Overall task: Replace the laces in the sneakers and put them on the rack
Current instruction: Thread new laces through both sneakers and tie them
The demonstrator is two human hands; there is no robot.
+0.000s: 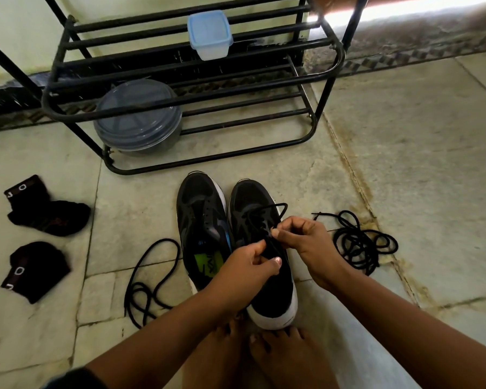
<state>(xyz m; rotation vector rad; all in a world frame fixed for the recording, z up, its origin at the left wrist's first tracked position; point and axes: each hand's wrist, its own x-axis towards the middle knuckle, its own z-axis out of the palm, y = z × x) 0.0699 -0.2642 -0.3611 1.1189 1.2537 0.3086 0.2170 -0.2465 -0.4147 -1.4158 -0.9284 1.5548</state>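
I pinch the black round cord lace in both hands over the right-hand black mesh sneaker with the white sole: my left hand grips it at the tongue between thumb and curled fingers, my right hand nips it between thumb and forefinger just above the top eyelets. To do this well, I judge, I should keep both ends even and draw each crossing snug before tying. Just left of my left hand stands the other black mesh sneaker, eyelets bare, its green insole label showing. Loose black cord laces coil right of my right hand, another loose black lace left. Beyond both hands stands the black tubular metal rack on the smooth stone floor.
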